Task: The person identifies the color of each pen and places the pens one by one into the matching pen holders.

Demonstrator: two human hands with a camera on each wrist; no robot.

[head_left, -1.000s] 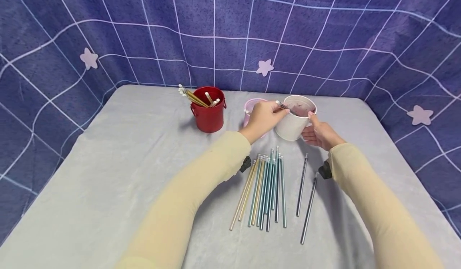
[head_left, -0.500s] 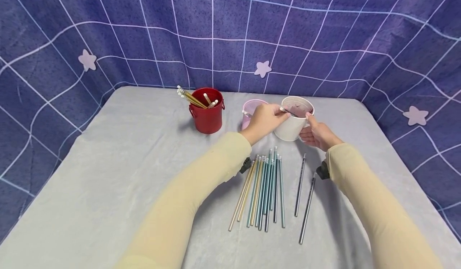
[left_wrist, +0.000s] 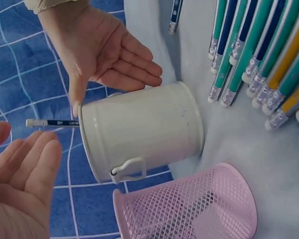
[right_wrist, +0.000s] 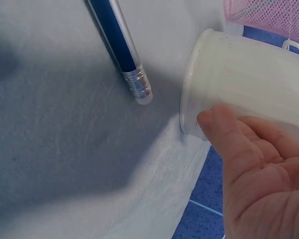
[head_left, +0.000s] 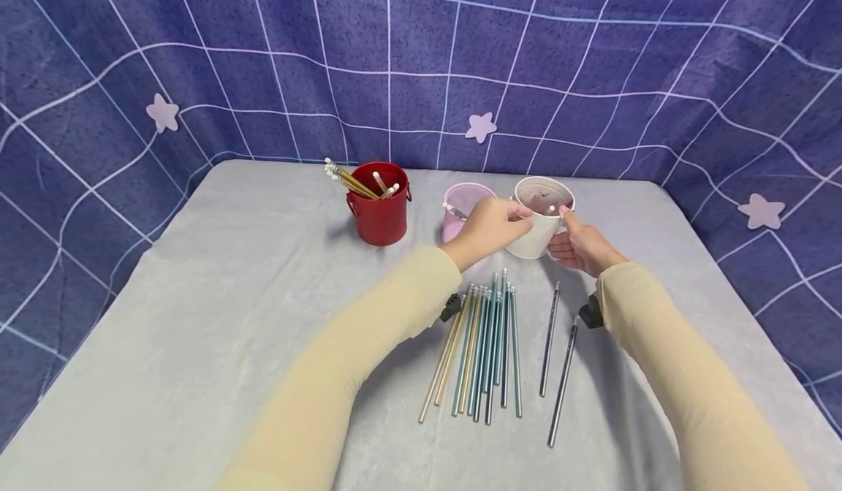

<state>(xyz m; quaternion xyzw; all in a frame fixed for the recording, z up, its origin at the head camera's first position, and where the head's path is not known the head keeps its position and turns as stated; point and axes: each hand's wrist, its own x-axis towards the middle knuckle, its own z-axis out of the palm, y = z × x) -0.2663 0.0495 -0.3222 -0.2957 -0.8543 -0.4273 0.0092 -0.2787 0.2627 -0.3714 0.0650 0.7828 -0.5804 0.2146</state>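
Observation:
A dark blue pencil (left_wrist: 62, 123) stands in the white bucket (head_left: 528, 241), its white eraser end above the rim. My left hand (head_left: 490, 226) hovers beside the bucket's mouth, fingers extended and holding nothing; the left wrist view shows a gap between them and the pencil. My right hand (head_left: 582, 246) rests against the bucket's right side. Its thumb lies at the rim and its fingers lie fairly straight along the wall. Partly behind my left hand is a pink mesh cup (left_wrist: 189, 211) with a pencil in it.
Gold, teal and dark blue pencils (head_left: 487, 352) lie in a group on the grey cloth (head_left: 230, 316). Two dark pencils lie apart to their right, the nearer one (head_left: 563, 385) closer to me. A red bucket (head_left: 381, 222) at the back left holds several gold pencils.
My left hand has let go of the dark pencil, which now stands in the white bucket, and its fingers have drawn back slightly left. My right hand has stayed at the bucket.

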